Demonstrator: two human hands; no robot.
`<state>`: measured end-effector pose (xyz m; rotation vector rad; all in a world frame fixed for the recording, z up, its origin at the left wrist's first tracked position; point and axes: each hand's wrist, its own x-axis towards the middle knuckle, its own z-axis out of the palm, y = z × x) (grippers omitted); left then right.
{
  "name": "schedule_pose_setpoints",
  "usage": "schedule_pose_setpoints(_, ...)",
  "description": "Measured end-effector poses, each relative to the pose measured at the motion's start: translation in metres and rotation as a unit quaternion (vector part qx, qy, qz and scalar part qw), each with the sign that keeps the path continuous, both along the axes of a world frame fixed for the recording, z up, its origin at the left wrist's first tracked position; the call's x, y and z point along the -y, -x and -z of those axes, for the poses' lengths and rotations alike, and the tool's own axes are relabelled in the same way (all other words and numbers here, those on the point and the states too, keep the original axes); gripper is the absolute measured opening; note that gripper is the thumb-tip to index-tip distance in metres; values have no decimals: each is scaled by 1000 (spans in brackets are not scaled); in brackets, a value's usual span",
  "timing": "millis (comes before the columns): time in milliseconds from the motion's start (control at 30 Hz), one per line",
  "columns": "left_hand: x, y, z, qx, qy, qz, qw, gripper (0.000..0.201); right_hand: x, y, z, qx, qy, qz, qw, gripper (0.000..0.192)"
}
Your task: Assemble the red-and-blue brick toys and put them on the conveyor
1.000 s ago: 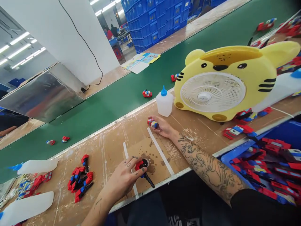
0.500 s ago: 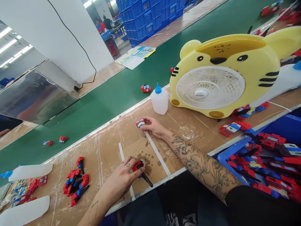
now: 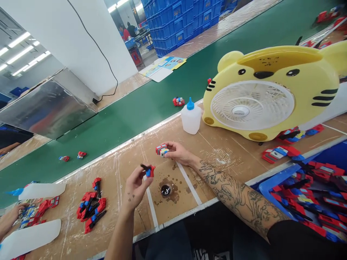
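Liquid, dark and glossy, fills a small round cup (image 3: 166, 190) by the close edge of the brown surface (image 3: 73, 202), wet spots scattered around it; off to the right a blue bin (image 3: 262, 187) is heaped with red toy parts. Just beyond the cup and to its left, the left grip (image 3: 135, 191) is clamped on a red-and-blue toy piece (image 3: 149, 171), thumb and fingers pinching it clear of the surface. A little farther off, the right grip (image 3: 177, 151) is closed around a red-and-white toy block (image 3: 162, 150), also held up. The two pieces are near each other but not touching. The step in hand, as I judge it, is handling one piece in each grip; the next move calls for a secure pinch, a steady wrist and keeping both pieces away from the liquid. The left piece looks compact and angular, with a black part jutting leftward; whether it is wet, I cannot tell. The right one looks boxy, red and white with paler patches, partly covered by the fingers. Behind stand a white squeeze bottle (image 3: 191, 121) with a blue cap and a yellow tiger-faced fan (image 3: 267, 104), and past them small red toys (image 3: 178, 101) lie on a green conveyor belt (image 3: 119, 126)
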<state>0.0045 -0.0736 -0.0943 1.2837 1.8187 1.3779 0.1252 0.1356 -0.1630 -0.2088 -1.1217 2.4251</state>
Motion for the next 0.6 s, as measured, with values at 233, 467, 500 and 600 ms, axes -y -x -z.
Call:
schedule_pose_setpoints(233, -46, -2, 20, 175, -84, -149, 970, 48, 2, 2, 7, -2, -21, -8, 1000, 54)
schedule_pose_setpoints(467, -58, -3, 18, 118, -26, -146, 982, 45, 4, 3, 10, 3, -120, -6, 993, 57)
schedule_pose_setpoints(500, -59, -4, 18, 96, -16, -152, 984, 43, 5, 3, 11, 10, -147, 5, 989, 57)
schedule_pose_setpoints(600, -64, -11, 20, 22, 1, -175, 984, 35, 7, 2, 10, 38, -253, 66, 965, 53)
